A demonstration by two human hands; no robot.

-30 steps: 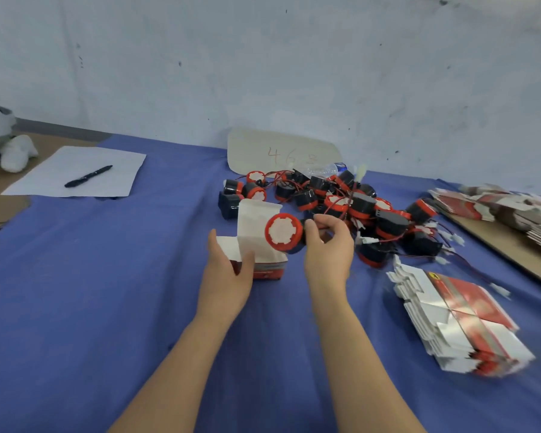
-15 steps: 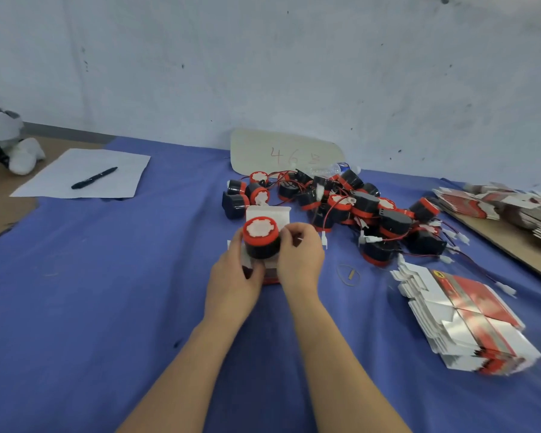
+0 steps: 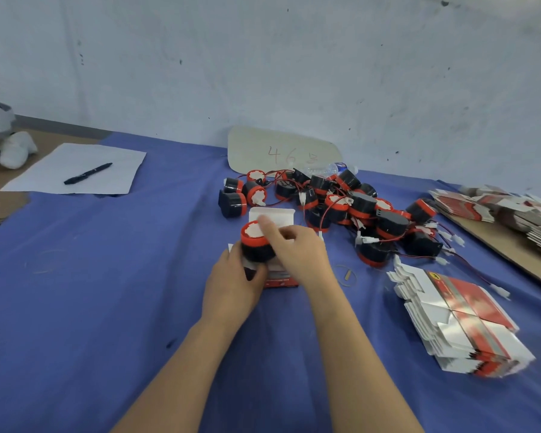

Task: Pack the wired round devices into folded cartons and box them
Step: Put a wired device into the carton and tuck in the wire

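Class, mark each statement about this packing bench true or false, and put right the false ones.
1. A pen lies on the sheet of paper. True.
2. The stack of flat cartons lies left of both hands. False: it lies to their right.
3. The right hand touches the top of the round device. True.
4. The carton is closed. False: its flap stands open, and the left hand holds it.

Back wall: pale whitewashed plaster wall (image 3: 263,57), scuffed, scattered dark specks. Grey strip (image 3: 60,125) along its base, far left. Brown tabletop (image 3: 0,204) shows bare at the left edge. The rest lies under a blue-violet cloth (image 3: 107,307) with a few small dark marks. Light even, diffuse; shadows soft.
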